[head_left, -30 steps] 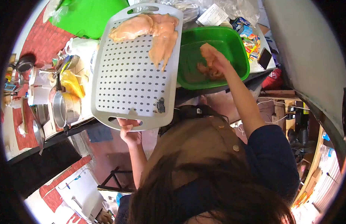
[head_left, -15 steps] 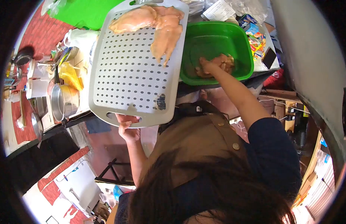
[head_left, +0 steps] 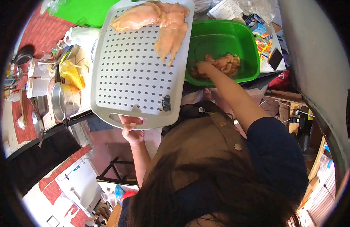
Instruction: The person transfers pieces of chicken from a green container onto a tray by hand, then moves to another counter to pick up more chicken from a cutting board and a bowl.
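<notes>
My left hand is closed round the handle slot of a grey dotted cutting board, which it holds at the near end. Raw chicken breast pieces lie across the board's far part. On the right, my right hand reaches into a green plastic basin, at the left of a pile of cut raw chicken. Its fingers are down against the basin's bottom and hidden, so whether they grip anything does not show.
A metal pot and a yellow plastic bag stand left of the board. A phone and colourful packets lie right of the basin. Behind are a paper sheet and a green board.
My right hand has moved left within the basin, away from the chicken pile, showing more of it. The board stays in my left hand, with the chicken still on it.
</notes>
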The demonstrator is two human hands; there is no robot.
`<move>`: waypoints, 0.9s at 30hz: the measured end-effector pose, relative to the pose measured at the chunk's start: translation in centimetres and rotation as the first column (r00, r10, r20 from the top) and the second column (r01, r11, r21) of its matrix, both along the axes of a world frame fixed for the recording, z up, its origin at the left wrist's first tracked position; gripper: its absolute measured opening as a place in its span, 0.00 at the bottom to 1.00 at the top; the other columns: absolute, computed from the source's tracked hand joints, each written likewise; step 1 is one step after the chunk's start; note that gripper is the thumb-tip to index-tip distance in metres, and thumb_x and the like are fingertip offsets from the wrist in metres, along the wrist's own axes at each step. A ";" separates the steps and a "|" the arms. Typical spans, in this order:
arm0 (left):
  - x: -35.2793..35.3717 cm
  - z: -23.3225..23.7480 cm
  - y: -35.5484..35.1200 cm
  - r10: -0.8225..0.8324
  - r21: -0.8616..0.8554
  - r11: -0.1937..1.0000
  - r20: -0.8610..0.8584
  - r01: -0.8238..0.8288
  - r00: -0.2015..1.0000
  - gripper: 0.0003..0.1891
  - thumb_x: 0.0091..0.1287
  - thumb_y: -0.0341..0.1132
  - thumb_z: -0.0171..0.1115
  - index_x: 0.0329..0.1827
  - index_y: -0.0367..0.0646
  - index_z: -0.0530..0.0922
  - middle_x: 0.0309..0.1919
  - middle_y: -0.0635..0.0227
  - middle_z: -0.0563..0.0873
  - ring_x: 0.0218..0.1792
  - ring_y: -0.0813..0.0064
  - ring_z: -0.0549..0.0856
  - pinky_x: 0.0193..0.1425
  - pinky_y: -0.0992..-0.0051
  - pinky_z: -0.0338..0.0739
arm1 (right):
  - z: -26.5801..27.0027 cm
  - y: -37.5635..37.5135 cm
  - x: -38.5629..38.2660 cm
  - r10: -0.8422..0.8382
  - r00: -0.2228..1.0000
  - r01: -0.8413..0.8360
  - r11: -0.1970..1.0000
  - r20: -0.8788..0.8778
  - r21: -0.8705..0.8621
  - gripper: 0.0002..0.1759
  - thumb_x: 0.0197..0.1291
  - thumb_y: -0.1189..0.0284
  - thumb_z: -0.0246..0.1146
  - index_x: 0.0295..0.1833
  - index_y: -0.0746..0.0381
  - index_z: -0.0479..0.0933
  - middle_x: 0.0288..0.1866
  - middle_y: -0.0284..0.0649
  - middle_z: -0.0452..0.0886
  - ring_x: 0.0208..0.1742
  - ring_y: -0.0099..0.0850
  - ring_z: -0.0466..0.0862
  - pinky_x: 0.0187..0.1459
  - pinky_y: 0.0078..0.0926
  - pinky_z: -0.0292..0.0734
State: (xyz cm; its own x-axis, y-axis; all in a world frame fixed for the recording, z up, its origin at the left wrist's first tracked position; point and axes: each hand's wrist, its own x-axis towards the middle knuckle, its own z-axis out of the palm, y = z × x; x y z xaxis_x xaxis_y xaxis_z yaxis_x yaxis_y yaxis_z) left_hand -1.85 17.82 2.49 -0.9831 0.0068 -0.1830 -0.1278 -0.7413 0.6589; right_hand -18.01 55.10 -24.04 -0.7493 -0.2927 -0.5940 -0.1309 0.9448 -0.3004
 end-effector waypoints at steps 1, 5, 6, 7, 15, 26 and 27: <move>0.0 0.1 0.0 0.003 -0.004 1.000 0.000 -0.003 1.000 0.43 0.40 0.27 0.53 0.67 0.50 0.55 0.56 0.60 0.69 0.50 0.64 0.74 0.45 0.69 0.76 | 2.5 -0.7 0.3 -0.027 0.999 0.028 1.000 0.044 -0.010 0.21 0.50 0.63 0.60 0.49 0.60 0.77 0.45 0.50 0.80 0.46 0.44 0.80 0.46 0.41 0.74; -0.1 0.3 0.4 0.016 0.000 1.000 -0.026 -0.016 1.000 0.40 0.41 0.29 0.52 0.66 0.44 0.57 0.53 0.56 0.71 0.46 0.60 0.77 0.44 0.68 0.77 | 4.4 0.1 0.9 -0.060 0.995 0.070 0.991 0.084 -0.113 0.22 0.50 0.65 0.59 0.52 0.57 0.76 0.44 0.51 0.80 0.46 0.45 0.80 0.46 0.41 0.74; 0.0 0.2 0.3 0.020 -0.006 1.000 -0.028 -0.020 0.999 0.40 0.42 0.29 0.52 0.66 0.44 0.57 0.54 0.56 0.70 0.46 0.60 0.76 0.45 0.68 0.77 | 4.4 0.4 0.8 -0.053 0.997 0.062 0.986 0.058 -0.157 0.22 0.50 0.65 0.59 0.53 0.57 0.76 0.44 0.51 0.80 0.46 0.45 0.80 0.46 0.41 0.74; 0.0 0.2 0.3 0.020 -0.011 1.000 -0.030 -0.020 0.999 0.40 0.42 0.29 0.52 0.66 0.45 0.57 0.54 0.56 0.70 0.47 0.60 0.76 0.45 0.68 0.77 | 4.2 0.3 0.8 -0.035 0.997 0.042 0.994 0.072 -0.097 0.22 0.50 0.65 0.58 0.53 0.56 0.75 0.44 0.51 0.80 0.46 0.45 0.80 0.46 0.41 0.74; -0.1 -0.5 -0.3 -0.022 0.002 1.000 -0.070 0.022 0.997 0.39 0.43 0.28 0.51 0.67 0.46 0.57 0.56 0.57 0.69 0.51 0.60 0.75 0.44 0.67 0.77 | 7.3 -1.0 1.8 -0.114 0.990 0.128 0.970 -0.080 0.206 0.20 0.49 0.71 0.57 0.51 0.54 0.77 0.44 0.51 0.80 0.40 0.47 0.80 0.45 0.41 0.74; -0.4 0.4 0.4 -0.022 0.012 1.000 -0.082 0.023 0.996 0.39 0.42 0.29 0.51 0.66 0.46 0.58 0.55 0.58 0.70 0.50 0.61 0.74 0.44 0.69 0.76 | 10.1 2.4 3.2 -0.449 0.815 0.325 0.878 -0.367 -0.351 0.15 0.49 0.72 0.63 0.45 0.58 0.79 0.39 0.49 0.81 0.39 0.43 0.82 0.41 0.37 0.76; -0.4 0.4 0.3 -0.031 0.006 0.999 -0.087 0.032 0.996 0.40 0.42 0.29 0.51 0.66 0.46 0.57 0.55 0.58 0.70 0.50 0.61 0.74 0.44 0.70 0.77 | 10.5 2.8 3.3 -0.496 0.799 0.349 0.843 -0.340 -0.409 0.16 0.47 0.72 0.64 0.45 0.61 0.79 0.39 0.49 0.81 0.40 0.43 0.82 0.41 0.36 0.76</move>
